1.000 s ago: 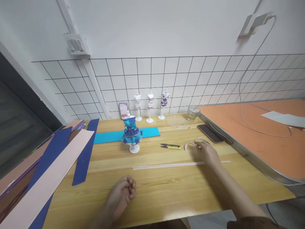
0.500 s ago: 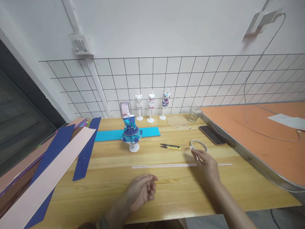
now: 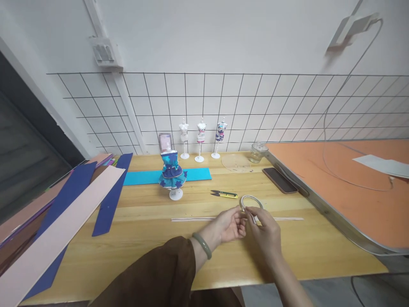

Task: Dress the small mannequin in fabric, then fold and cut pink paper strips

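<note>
A thin whitish ring-shaped loop stands up from the fingers of my right hand, which pinches its lower part. My left hand, with a green bangle on the wrist, meets it from the left; its fingers are curled and its thumb and index tips touch the loop's lower left side. Behind both hands a narrow pale strip lies across the wooden table. Yellow-handled thread snips lie just beyond the strip, to the left of the loop.
A small dress form in a blue dress stands before a turquoise strip. Three small forms, a glass jar and a clear tray are at the back. A phone lies right; pink and navy strips lie left.
My left hand has moved right and forward to the loop. My right hand has shifted slightly left and down with it. The view has shifted a little.
</note>
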`<state>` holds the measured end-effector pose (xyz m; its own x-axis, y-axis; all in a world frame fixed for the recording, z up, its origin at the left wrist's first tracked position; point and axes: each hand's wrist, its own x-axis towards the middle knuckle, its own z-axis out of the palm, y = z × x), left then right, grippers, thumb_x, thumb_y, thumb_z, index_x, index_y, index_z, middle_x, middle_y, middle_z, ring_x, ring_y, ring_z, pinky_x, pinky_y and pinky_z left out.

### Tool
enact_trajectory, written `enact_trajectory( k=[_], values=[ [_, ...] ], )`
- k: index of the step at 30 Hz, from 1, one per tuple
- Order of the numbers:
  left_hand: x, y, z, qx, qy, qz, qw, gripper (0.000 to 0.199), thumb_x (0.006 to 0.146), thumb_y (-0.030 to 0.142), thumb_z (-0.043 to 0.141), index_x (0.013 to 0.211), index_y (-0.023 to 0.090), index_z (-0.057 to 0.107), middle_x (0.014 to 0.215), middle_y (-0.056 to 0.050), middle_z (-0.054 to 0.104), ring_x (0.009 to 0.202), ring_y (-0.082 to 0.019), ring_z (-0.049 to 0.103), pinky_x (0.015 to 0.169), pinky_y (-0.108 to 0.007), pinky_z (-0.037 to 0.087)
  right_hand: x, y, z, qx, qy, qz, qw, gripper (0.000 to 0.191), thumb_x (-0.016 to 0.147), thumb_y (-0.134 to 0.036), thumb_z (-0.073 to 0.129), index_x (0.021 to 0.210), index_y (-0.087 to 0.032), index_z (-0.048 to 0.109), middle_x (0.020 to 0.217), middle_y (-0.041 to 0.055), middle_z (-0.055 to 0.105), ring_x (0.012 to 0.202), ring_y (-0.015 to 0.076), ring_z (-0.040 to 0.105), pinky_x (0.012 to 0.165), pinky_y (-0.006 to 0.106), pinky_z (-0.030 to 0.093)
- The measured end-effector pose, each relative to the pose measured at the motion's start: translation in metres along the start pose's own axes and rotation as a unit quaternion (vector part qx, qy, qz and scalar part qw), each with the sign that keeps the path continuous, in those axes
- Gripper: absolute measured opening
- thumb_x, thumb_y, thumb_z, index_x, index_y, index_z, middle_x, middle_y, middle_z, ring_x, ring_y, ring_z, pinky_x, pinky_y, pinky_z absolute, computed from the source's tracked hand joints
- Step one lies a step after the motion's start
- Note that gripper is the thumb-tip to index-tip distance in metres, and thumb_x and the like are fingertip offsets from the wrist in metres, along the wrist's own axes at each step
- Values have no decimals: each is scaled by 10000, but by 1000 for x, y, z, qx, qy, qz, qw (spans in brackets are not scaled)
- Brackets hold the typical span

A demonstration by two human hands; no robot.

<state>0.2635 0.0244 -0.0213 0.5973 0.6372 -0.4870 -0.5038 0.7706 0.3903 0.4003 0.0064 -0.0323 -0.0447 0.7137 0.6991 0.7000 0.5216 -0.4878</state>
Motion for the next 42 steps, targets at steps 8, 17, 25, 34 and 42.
enact_trajectory(
  k=[8, 17, 25, 34, 42],
  values=[
    [19, 3, -1, 20, 17, 62, 998, 92, 793, 112, 518, 735, 89, 586, 516, 13, 469, 442, -56, 383, 454, -188, 276, -12, 26, -7, -48, -103, -16, 993, 303, 833, -220, 438, 1109, -187, 560, 969, 103, 652, 886, 224, 585, 772, 385, 465],
    [12, -7, 6, 131, 25, 119, 984, 239, 641, 113, 681, 876, 103, 636, 513, 42, 474, 427, -44, 377, 447, -189, 248, 18, 45, 5, -152, -196, 20, 968, 199, 797, -260, 498, 645, -220, 620, 689, 53, 643, 714, 206, 540, 629, 303, 365],
    [-22, -12, 13, 266, -59, 149, 951, 342, 610, 260, 719, 914, 115, 661, 541, 52, 454, 445, -32, 348, 470, -202, 248, 18, 42, -21, -140, -110, 72, 981, 329, 862, -385, 417, 845, -190, 681, 799, 90, 676, 748, 226, 578, 644, 315, 396],
    [-93, -7, 4, 342, -66, 184, 919, 308, 665, 344, 691, 885, 130, 692, 612, 19, 486, 499, -50, 386, 511, -225, 310, -11, -26, -33, -102, -173, 27, 979, 390, 881, -469, 388, 689, -214, 612, 577, 36, 593, 523, 153, 527, 526, 253, 354],
    [-132, -18, -44, 291, 103, 206, 929, 265, 662, 341, 683, 805, 118, 695, 520, 33, 479, 438, -37, 352, 461, -199, 258, -48, -77, 14, -90, -316, -27, 944, 287, 871, -383, 457, 669, -222, 582, 601, 17, 608, 535, 157, 563, 511, 247, 369]
  ],
)
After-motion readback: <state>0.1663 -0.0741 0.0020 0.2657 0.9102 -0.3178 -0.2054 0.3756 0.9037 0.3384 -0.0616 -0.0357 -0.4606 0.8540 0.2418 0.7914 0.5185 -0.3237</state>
